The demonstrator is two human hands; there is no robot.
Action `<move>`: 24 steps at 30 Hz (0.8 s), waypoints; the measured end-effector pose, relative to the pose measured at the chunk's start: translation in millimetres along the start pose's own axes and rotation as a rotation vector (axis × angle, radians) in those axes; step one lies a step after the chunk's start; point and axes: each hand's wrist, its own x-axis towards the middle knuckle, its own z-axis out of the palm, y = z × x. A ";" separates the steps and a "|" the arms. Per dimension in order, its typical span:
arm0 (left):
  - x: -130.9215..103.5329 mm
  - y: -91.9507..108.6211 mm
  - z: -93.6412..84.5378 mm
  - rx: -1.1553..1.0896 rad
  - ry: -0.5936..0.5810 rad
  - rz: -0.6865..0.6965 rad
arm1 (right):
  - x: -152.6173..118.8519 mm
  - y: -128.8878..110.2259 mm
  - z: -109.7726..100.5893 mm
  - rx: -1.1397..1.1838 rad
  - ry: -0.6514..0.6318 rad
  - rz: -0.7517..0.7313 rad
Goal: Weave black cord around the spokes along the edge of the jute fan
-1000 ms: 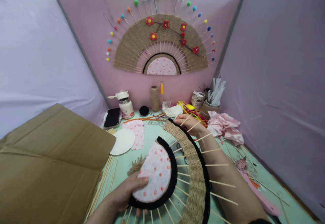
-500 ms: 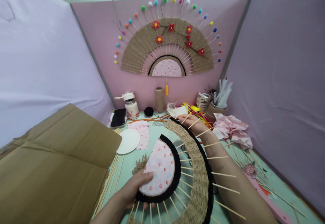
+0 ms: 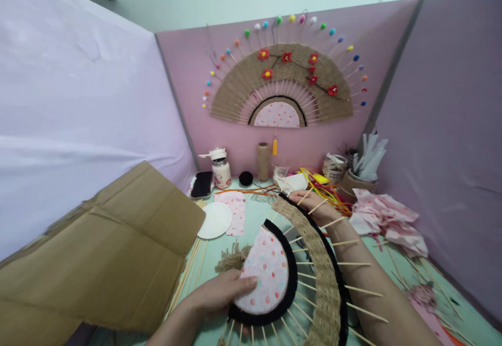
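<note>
A half-round handmade fan is held tilted on its side above the table. Its woven twine band (image 3: pixel 327 270) has a black outer edge, and thin wooden sticks poke out beyond it. The inner half-disc (image 3: pixel 266 270) carries white cloth with pink flowers and a black rim. My left hand (image 3: pixel 221 293) grips this half-disc, thumb on the cloth and fingers underneath. My right hand (image 3: pixel 316 207) is closed at the far upper end of the band, by the black edge; its fingertips are partly hidden. Frayed twine (image 3: pixel 231 257) shows behind the half-disc.
A finished fan (image 3: pixel 235 84) hangs on the pink back panel. Folded cardboard (image 3: pixel 129 246) leans at left beside sticks and a white disc (image 3: pixel 215 220). Along the back stand a bottle (image 3: pixel 221 172), a twine roll (image 3: pixel 262 162) and cans. Crumpled cloth (image 3: pixel 386 218) lies right.
The camera view has swung left and up a little, so everything sits farther right and lower. Both hands keep their hold on the fan, which stays in much the same pose.
</note>
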 end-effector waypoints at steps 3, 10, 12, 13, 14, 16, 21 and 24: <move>-21.6 16.8 -11.6 0.458 0.031 -0.028 | 0.5 5.1 6.0 0.038 -0.012 0.023; -36.7 84.1 -16.9 0.676 0.432 0.237 | 1.8 11.2 17.9 -0.053 -0.093 0.026; -7.7 96.8 -10.7 0.546 0.562 0.367 | 2.1 11.1 20.9 -0.053 -0.117 0.043; 10.3 99.5 -6.8 0.445 0.601 0.405 | 2.0 10.9 22.3 -0.049 -0.132 0.046; 28.7 99.8 -2.7 0.351 0.638 0.422 | 1.8 11.0 23.4 -0.046 -0.146 0.043; 61.4 94.7 4.6 0.221 0.617 0.437 | 1.7 12.0 24.2 -0.046 -0.166 0.030; 86.4 77.0 11.4 0.261 0.482 0.431 | 4.9 16.7 20.5 -0.072 -0.176 0.008; 74.3 78.1 8.5 0.275 0.421 0.433 | 5.5 15.6 20.0 -0.105 -0.182 -0.009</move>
